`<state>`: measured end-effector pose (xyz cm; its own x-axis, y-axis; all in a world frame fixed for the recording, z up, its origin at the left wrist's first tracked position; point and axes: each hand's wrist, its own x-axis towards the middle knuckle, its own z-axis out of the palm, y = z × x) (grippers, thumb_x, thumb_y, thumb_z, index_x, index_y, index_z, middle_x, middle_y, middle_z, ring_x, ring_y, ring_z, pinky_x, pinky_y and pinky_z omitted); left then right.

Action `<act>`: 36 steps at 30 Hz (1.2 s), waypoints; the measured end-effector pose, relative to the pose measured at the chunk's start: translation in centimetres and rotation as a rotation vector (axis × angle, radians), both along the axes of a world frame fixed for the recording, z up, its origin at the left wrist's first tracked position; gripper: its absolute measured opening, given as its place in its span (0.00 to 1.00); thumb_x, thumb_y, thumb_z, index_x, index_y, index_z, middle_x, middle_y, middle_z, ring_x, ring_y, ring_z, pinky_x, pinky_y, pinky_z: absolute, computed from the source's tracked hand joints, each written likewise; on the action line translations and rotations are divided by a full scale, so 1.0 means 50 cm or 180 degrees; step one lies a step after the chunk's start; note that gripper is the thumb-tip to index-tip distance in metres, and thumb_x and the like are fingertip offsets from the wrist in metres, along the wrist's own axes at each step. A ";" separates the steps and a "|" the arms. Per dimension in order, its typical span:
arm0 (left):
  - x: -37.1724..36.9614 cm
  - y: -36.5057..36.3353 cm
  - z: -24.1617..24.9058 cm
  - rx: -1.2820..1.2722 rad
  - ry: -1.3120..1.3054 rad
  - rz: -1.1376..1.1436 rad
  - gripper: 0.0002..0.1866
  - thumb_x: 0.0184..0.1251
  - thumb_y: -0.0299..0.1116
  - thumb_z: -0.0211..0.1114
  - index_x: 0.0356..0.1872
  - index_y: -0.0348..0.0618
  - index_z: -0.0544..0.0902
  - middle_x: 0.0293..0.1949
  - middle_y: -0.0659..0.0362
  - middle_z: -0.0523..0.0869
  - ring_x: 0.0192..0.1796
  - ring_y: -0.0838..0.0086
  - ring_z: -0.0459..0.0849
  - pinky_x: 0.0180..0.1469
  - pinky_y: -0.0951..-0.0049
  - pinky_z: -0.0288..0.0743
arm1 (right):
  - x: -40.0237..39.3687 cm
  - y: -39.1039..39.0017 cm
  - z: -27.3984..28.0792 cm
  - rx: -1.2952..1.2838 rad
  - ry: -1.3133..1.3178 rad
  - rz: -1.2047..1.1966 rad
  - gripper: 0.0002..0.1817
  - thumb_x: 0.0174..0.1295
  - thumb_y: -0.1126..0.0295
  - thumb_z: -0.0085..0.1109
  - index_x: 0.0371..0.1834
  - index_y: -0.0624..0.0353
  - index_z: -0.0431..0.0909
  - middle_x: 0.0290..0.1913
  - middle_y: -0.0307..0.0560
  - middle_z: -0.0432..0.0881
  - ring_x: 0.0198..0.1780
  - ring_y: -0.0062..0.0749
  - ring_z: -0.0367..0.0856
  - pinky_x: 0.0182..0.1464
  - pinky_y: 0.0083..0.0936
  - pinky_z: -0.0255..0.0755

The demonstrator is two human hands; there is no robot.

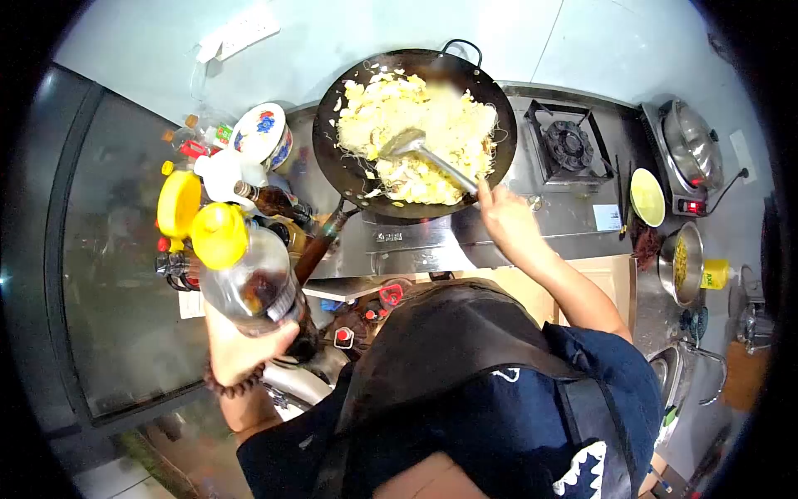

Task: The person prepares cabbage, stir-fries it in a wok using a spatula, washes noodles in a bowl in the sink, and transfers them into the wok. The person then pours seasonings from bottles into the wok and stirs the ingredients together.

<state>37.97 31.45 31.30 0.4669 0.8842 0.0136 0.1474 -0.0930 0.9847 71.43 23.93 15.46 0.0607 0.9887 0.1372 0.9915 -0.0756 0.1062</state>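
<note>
My left hand [248, 345] is wrapped round a large clear bottle [237, 279] with a yellow cap and dark liquid inside. The bottle is held up at the left, beside the counter. My right hand [509, 220] grips the handle of a metal spatula [445, 165]. Its blade rests in pale yellow food [432, 112], which looks like thin noodles with egg pieces, in a big black wok [327, 154]. Part of the food is blurred, perhaps by steam. The wok's long handle [320, 245] points down and left, partly behind the bottle.
Several bottles [274, 201] and a patterned enamel bowl [264, 137] crowd the left. Right of the wok are a gas burner [568, 145], a yellow-green bowl [647, 198], a steel bowl of food [682, 264], and a lidded pot [692, 145] on an electric cooker.
</note>
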 end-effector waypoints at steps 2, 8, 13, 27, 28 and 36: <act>0.014 0.045 0.029 0.0715 0.0630 -0.0139 0.38 0.33 0.28 0.73 0.53 0.32 0.68 0.46 0.54 0.78 0.48 0.69 0.78 0.53 0.69 0.70 | 0.015 -0.023 0.048 0.0017 0.0352 -0.0179 0.21 0.57 0.76 0.47 0.56 0.69 0.65 0.29 0.55 0.75 0.32 0.45 0.79 0.32 0.37 0.74; 0.103 0.144 0.060 0.1563 0.1882 -0.0129 0.38 0.32 0.30 0.72 0.53 0.33 0.70 0.43 0.50 0.82 0.45 0.71 0.81 0.50 0.71 0.72 | 0.096 -0.102 0.112 0.0647 0.2608 -0.1000 0.18 0.61 0.71 0.51 0.54 0.66 0.66 0.37 0.61 0.79 0.38 0.51 0.80 0.39 0.35 0.72; 0.151 0.210 0.033 0.1853 0.2013 -0.0461 0.39 0.31 0.35 0.73 0.53 0.34 0.70 0.39 0.47 0.83 0.41 0.64 0.83 0.47 0.69 0.74 | 0.146 -0.137 0.127 -0.0136 0.4009 -0.1675 0.15 0.56 0.72 0.60 0.44 0.69 0.73 0.29 0.45 0.81 0.20 0.20 0.74 0.24 0.17 0.69; 0.276 0.267 -0.029 0.2628 0.2909 -0.1266 0.35 0.32 0.38 0.70 0.49 0.39 0.73 0.34 0.47 0.83 0.39 0.55 0.82 0.42 0.62 0.74 | 0.137 -0.143 0.156 -0.1234 0.5923 -0.1688 0.17 0.63 0.59 0.55 0.38 0.65 0.72 0.25 0.45 0.79 0.14 0.21 0.75 0.14 0.17 0.68; 0.282 0.270 -0.035 0.2719 0.3031 -0.1311 0.36 0.32 0.39 0.70 0.50 0.38 0.72 0.33 0.46 0.83 0.38 0.54 0.82 0.42 0.61 0.74 | 0.138 -0.140 0.149 -0.1262 0.5888 -0.1733 0.17 0.63 0.59 0.55 0.36 0.67 0.73 0.22 0.47 0.79 0.14 0.22 0.74 0.13 0.17 0.67; 0.322 0.275 -0.059 0.2998 0.3501 -0.1618 0.35 0.30 0.40 0.70 0.47 0.39 0.72 0.30 0.48 0.82 0.36 0.53 0.81 0.39 0.60 0.72 | 0.141 -0.123 0.155 -0.1278 0.6101 -0.1867 0.18 0.63 0.61 0.55 0.28 0.68 0.72 0.18 0.48 0.77 0.12 0.24 0.73 0.13 0.19 0.67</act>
<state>54.08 45.20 28.33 0.8610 0.5016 -0.0840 0.5009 -0.8649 -0.0305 78.48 17.76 23.21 0.0889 0.7531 -0.6518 -0.2980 -0.6043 -0.7389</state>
